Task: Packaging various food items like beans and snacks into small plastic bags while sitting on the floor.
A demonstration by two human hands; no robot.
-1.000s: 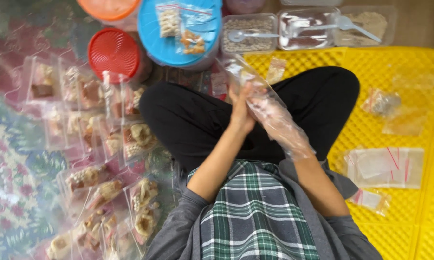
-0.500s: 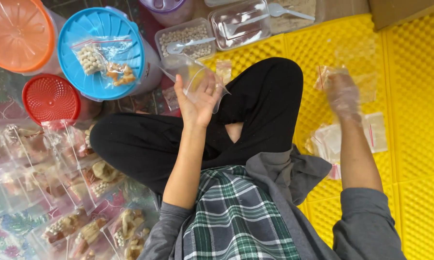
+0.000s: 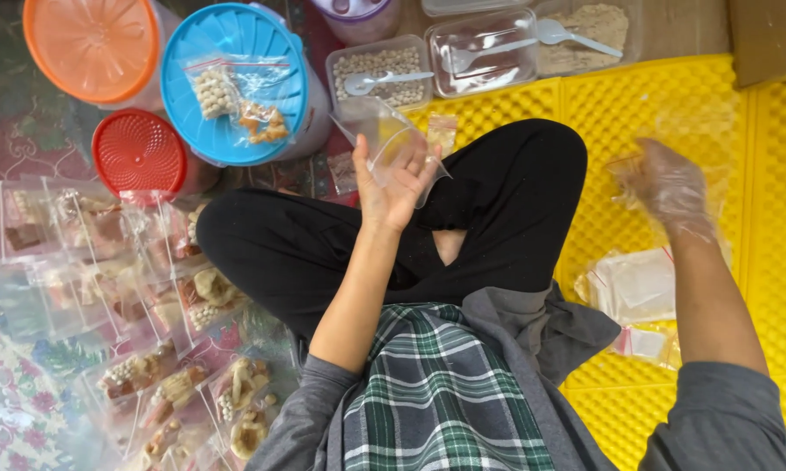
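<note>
Clear plastic bag point(image 3: 384, 139) gripped in left hand point(image 3: 393, 179); gloved right hand point(image 3: 667, 187) open, well apart.

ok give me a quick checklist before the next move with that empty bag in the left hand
1. Left hand grips the empty clear bag: ok.
2. Bag mouth open: cannot tell, the plastic is see-through and creased.
3. Right hand gloved in thin clear plastic: ok.
4. Right hand free: cannot tell, a clear bag blurs at its fingertips.
5. Tub of pale round pieces open, white spoon lying in it: ok.
6. Spare empty bags lie on the yellow mat beside the right forearm: ok.
</note>
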